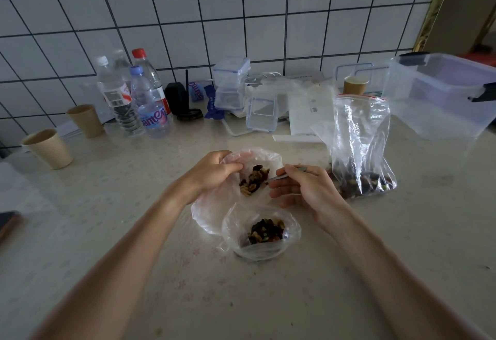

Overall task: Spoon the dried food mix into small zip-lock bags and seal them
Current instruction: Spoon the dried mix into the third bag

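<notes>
Nearest, low in the centre, a small bag (261,235) sits open on the counter (134,272) with dried mix (266,231) inside. Just above it the left hand (212,172) pinches the rim of a second bag (251,176), holding its mouth open over more mix. From the right, the right hand (303,192) grips a metal spoon (284,174), whose tip reaches into that mouth (bowl hidden). Right of centre stands the big zip bag (361,146), mix at its bottom. Bottles (139,98) stand at upper left.
</notes>
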The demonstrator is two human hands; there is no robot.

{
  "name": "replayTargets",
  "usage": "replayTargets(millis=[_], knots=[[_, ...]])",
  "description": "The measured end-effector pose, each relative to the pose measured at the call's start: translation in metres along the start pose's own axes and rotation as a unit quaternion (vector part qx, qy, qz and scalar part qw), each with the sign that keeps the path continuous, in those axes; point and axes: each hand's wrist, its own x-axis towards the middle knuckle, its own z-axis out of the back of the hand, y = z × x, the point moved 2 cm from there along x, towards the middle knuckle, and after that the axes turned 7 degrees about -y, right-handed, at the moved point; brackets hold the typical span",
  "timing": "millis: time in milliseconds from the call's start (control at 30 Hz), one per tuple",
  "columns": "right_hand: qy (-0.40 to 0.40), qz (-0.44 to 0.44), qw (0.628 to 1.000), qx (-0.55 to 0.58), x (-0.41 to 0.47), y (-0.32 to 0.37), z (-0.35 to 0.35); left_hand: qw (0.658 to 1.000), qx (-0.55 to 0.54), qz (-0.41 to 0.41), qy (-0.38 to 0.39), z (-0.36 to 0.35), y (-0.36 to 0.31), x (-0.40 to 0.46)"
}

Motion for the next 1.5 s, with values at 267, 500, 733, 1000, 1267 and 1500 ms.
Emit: replayTargets(millis=[267,500,733,1000,1267,1500], knots=[[0.001,-0.015,1.0,0.005,-0.002,-0.001,-0.004,0.998,-0.009,-0.04,-0.045,-0.006,0.005,-0.006],[-0.004,-0.024,0.999,0.035,-0.007,0.007,0.005,0.996,0.03,-0.053,-0.06,0.005,0.006,-0.006],[0.008,0.019,0.999,0.046,-0.021,0.03,0.007,0.991,0.023,-0.097,-0.093,0.025,-0.004,-0.027],[0.045,0.062,0.995,0.056,-0.046,0.05,0.018,0.937,0.162,-0.221,-0.218,0.026,-0.011,-0.086],[0.067,0.059,0.996,-0.002,-0.081,0.028,0.039,0.953,0.234,-0.111,-0.154,-0.005,-0.005,-0.125],[0.062,0.292,0.929,-0.218,-0.092,0.024,0.037,0.936,0.245,-0.133,-0.215,-0.01,-0.007,-0.115]])
